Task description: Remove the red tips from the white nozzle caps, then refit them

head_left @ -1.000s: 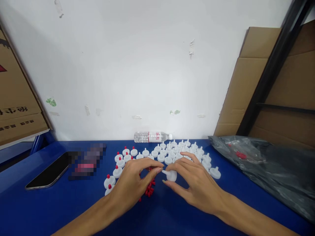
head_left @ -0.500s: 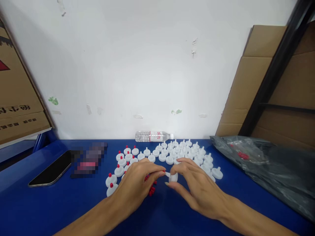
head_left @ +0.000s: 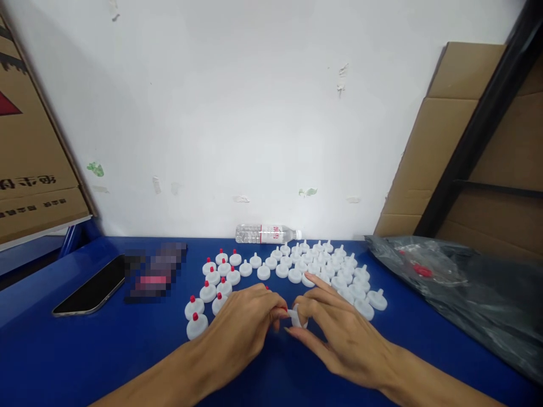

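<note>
Between the thumb and fingers of my right hand (head_left: 343,330) is a white nozzle cap (head_left: 298,318), tipped on its side with its spout to the left. My left hand (head_left: 250,322) pinches a small red tip cap (head_left: 284,308) at the end of that spout; the fingers cover most of it. Left of my left hand stand several white nozzle caps with red tips (head_left: 197,327). Beyond my right hand, many white nozzle caps without red tips (head_left: 296,275) stand spout up on the blue table (head_left: 148,362).
A clear plastic bottle (head_left: 268,233) lies against the wall. To the left lie a phone (head_left: 91,285) and a blurred dark packet (head_left: 156,274). A grey plastic bag (head_left: 479,299) with red pieces covers the right side. Cardboard (head_left: 445,130) leans behind it.
Both hands have come slightly lower and closer to me with the nozzle cap. My left hand has turned, its fingers curling further round the spout's end, and now hides the loose red caps.
</note>
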`<action>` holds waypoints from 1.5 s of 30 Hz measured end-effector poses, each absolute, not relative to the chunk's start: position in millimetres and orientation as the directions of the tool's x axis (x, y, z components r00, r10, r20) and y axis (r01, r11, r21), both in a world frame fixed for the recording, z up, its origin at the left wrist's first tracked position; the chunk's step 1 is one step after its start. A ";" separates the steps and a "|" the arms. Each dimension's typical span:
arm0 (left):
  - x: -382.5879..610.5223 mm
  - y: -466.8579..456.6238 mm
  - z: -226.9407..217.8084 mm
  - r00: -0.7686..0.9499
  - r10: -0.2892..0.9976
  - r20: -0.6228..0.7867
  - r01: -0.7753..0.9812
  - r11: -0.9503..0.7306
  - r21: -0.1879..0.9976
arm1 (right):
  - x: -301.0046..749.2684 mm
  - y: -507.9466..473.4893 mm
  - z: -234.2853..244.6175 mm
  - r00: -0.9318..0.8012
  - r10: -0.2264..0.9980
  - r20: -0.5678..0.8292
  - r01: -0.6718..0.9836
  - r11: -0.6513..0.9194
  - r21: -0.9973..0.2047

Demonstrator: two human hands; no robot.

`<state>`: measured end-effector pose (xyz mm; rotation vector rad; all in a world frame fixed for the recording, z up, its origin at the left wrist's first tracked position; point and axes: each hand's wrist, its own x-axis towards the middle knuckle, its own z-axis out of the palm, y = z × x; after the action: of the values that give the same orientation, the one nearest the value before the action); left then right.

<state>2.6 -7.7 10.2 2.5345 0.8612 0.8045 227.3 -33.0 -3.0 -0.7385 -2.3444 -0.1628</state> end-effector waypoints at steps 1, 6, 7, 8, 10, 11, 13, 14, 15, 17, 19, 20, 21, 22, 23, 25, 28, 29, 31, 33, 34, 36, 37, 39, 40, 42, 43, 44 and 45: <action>2.9 -8.3 11.0 0.656 0.638 0.403 0.444 -0.758 0.478 | 227.0 -32.6 -2.7 -0.621 0.461 0.635 0.546 0.834 -0.072; 9.2 -14.0 25.8 0.602 0.700 0.385 0.455 -0.697 0.555 | 225.7 -31.6 6.4 -0.577 0.504 0.642 0.548 0.822 -0.152; 9.3 -13.7 30.9 0.569 0.727 0.384 0.448 -0.666 0.596 | 225.9 -31.9 9.6 -0.559 0.518 0.648 0.551 0.816 -0.176; 7.8 -12.3 36.4 0.529 0.752 0.393 0.444 -0.640 0.628 | 226.5 -32.3 12.8 -0.544 0.529 0.651 0.556 0.809 -0.192; -0.9 -5.2 48.7 0.438 0.770 0.463 0.481 -0.636 0.603 | 228.3 -32.6 18.3 -0.532 0.548 0.646 0.582 0.790 -0.192; -7.9 0.4 55.2 0.398 0.749 0.531 0.547 -0.658 0.518 | 229.3 -32.1 20.1 -0.535 0.562 0.630 0.606 0.776 -0.178; -25.1 13.7 68.2 0.395 0.632 0.667 0.741 -0.648 0.176 | 231.6 -29.4 20.9 -0.545 0.607 0.579 0.674 0.727 -0.128; -34.0 20.7 74.2 0.403 0.633 0.661 0.833 -0.553 0.021 | 232.6 -27.0 19.9 -0.546 0.633 0.548 0.713 0.695 -0.093; -42.3 27.1 79.4 0.397 0.675 0.622 0.890 -0.448 -0.083 | 233.6 -24.0 17.9 -0.544 0.659 0.519 0.748 0.662 -0.056; -55.8 37.6 86.3 0.338 0.803 0.490 0.939 -0.255 -0.231 | 235.5 -17.1 12.1 -0.534 0.704 0.469 0.797 0.604 0.002; -65.1 44.2 87.5 0.252 0.895 0.369 0.938 -0.132 -0.320 | 237.4 -10.0 5.3 -0.530 0.733 0.427 0.819 0.573 0.032; -68.6 46.4 86.2 0.219 0.919 0.328 0.934 -0.101 -0.342 | 238.2 -7.0 2.1 -0.533 0.740 0.411 0.822 0.569 0.041; -71.8 47.9 83.8 0.199 0.934 0.297 0.934 -0.088 -0.347 | 238.9 -4.5 -0.7 -0.541 0.741 0.398 0.820 0.571 0.051; -74.7 49.0 80.7 0.190 0.942 0.276 0.935 -0.088 -0.343 | 239.4 -2.6 -3.0 -0.550 0.738 0.391 0.815 0.576 0.060; -77.3 49.8 77.3 0.188 0.947 0.259 0.937 -0.094 -0.336 | 239.7 -1.2 -4.8 -0.559 0.731 0.391 0.810 0.583 0.068; -81.6 50.5 70.7 0.190 0.955 0.229 0.942 -0.111 -0.318 | 239.9 -0.3 -6.2 -0.569 0.719 0.399 0.802 0.593 0.075; -84.7 50.4 64.1 0.192 0.960 0.205 0.953 -0.132 -0.273 | 239.1 -2.2 -3.1 -0.573 0.708 0.413 0.792 0.607 0.059; -84.9 50.3 62.9 0.190 0.962 0.198 0.957 -0.137 -0.256 | 238.8 -3.3 -1.0 -0.579 0.702 0.415 0.784 0.619 0.046; -85.0 50.3 61.4 0.192 0.965 0.179 0.962 -0.149 -0.229 | 238.1 -6.0 4.2 -0.594 0.687 0.419 0.759 0.651 0.008; -85.2 50.5 60.0 0.202 0.967 0.156 0.963 -0.167 -0.213 | 237.5 -8.7 9.4 -0.612 0.676 0.411 0.729 0.684 -0.040; -85.6 50.6 59.1 0.207 0.968 0.144 0.962 -0.175 -0.211 | 237.2 -9.9 11.7 -0.621 0.671 0.405 0.714 0.697 -0.062; -86.2 50.7 56.8 0.213 0.969 0.127 0.959 -0.183 -0.216 | 237.1 -11.8 14.9 -0.634 0.663 0.398 0.692 0.716 -0.092; -86.1 50.5 55.6 0.213 0.969 0.122 0.958 -0.183 -0.223 | 237.1 -12.4 15.8 -0.637 0.661 0.397 0.686 0.721 -0.099; -84.3 49.2 54.1 0.212 0.970 0.121 0.953 -0.178 -0.246 | 237.6 -12.8 16.4 -0.628 0.668 0.399 0.696 0.711 -0.096; -82.1 48.0 54.2 0.215 0.968 0.129 0.949 -0.176 -0.262 | 238.0 -12.8 16.2 -0.617 0.680 0.397 0.710 0.699 -0.093; -75.3 45.1 56.6 0.230 0.961 0.156 0.938 -0.177 -0.298 | 239.2 -12.5 15.2 -0.593 0.708 0.384 0.740 0.667 -0.086; -70.8 43.4 58.7 0.248 0.953 0.175 0.930 -0.183 -0.319 | 239.9 -12.3 14.6 -0.586 0.720 0.372 0.751 0.655 -0.084; -65.9 41.8 61.0 0.279 0.940 0.196 0.917 -0.200 -0.345 | 240.6 -12.1 13.9 -0.585 0.728 0.358 0.757 0.648 -0.083; -60.9 40.4 63.3 0.327 0.920 0.216 0.898 -0.231 -0.375 | 241.2 -11.9 13.3 -0.588 0.732 0.344 0.757 0.648 -0.082</action>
<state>-60.9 40.4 63.3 2.8832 2.1314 -0.0929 241.2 -11.9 13.3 -1.1838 -2.5215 -0.1031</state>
